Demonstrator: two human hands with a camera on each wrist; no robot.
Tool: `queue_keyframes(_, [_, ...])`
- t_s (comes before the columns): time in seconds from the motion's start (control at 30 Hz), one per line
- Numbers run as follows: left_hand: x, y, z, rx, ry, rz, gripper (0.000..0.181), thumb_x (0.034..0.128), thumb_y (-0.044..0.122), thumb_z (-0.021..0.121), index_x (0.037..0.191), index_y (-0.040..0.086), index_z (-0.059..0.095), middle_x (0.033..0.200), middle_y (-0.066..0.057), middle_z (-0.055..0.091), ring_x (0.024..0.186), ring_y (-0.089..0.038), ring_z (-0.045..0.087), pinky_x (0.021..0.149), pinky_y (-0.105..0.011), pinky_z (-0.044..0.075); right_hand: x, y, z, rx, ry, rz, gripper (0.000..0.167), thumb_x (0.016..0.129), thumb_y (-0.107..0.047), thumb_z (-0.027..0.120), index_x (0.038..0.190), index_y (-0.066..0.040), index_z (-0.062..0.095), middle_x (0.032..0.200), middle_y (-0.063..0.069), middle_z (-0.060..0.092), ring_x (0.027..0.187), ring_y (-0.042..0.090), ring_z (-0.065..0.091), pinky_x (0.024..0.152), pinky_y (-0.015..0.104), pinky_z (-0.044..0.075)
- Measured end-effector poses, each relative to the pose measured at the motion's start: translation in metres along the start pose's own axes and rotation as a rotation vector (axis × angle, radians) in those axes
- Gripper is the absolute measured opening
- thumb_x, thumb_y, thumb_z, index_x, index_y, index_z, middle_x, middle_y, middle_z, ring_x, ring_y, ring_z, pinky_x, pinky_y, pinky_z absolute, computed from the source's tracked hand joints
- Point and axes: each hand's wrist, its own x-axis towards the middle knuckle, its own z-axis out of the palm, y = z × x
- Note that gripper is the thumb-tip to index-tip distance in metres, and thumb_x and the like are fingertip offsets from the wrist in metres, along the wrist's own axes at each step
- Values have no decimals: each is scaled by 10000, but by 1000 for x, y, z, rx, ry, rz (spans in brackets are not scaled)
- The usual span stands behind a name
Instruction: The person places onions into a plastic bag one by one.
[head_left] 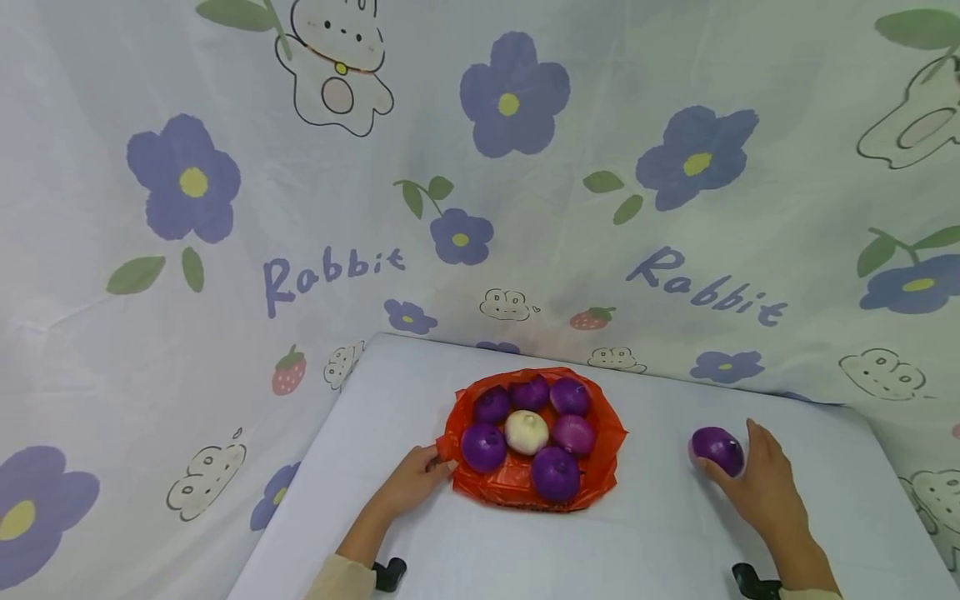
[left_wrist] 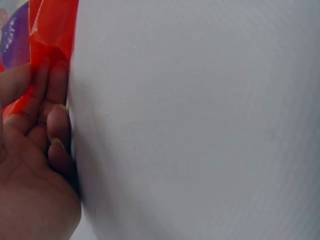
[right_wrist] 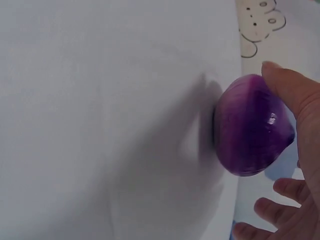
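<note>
A red plastic bag (head_left: pixel 510 492) lies spread on the white table with several purple onions (head_left: pixel 555 473) and one whitish bulb (head_left: pixel 527 432) on it. At the bag's left edge my left hand (head_left: pixel 411 482) pinches the plastic between thumb and fingers; the left wrist view shows the fingers (left_wrist: pixel 42 100) partly under the red film. To the right, a single purple onion (right_wrist: pixel 250 127) sits on the table. My right hand (head_left: pixel 765 492) is spread around it, the thumb against or very near its skin and the other fingers apart from it.
The white table (head_left: pixel 660 533) meets a hanging cloth (head_left: pixel 570 250) printed with flowers and rabbits behind it. Black wrist mounts (head_left: pixel 390 575) show below both hands. Table surface lies between the bag and the single onion.
</note>
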Motion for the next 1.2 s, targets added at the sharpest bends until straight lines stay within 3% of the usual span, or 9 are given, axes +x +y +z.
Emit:
queue_keyframes(0.33, [1, -1, 0, -11, -1, 12, 239, 1036, 291, 662, 1173, 102, 712, 846, -40, 504, 850, -222, 451, 727, -395, 374, 4, 12, 17, 103, -82, 85, 1072, 956, -472, 749, 1555, 180, 145, 1489, 486, 258, 1349, 668, 307, 1026, 781, 304])
queue_keyframes(0.57, [0, 0, 0, -11, 0, -11, 246, 1035, 295, 661, 1175, 99, 709, 860, -48, 493, 857, -224, 453, 719, -394, 380, -1, 6, 22, 121, -53, 124, 975, 972, -475, 728, 1527, 175, 258, 1464, 455, 346, 1316, 648, 380, 1024, 765, 340])
queue_keyframes(0.93, [0, 1, 0, -16, 5, -17, 259, 1045, 367, 646, 1010, 113, 677, 860, -40, 501, 856, -213, 455, 723, -378, 379, -10, 0, 26, 172, 0, 170, 959, 966, -441, 750, 1552, 138, 259, 1483, 435, 352, 1343, 631, 375, 1055, 746, 324])
queue_keyframes(1.2, [-1, 0, 1, -12, 9, -30, 286, 1036, 397, 649, 1047, 112, 675, 877, -46, 495, 872, -216, 464, 729, -386, 388, -15, -10, 26, 219, -6, 284, 1021, 972, -436, 738, 1570, 152, 155, 1531, 445, 287, 1399, 623, 323, 1102, 704, 304])
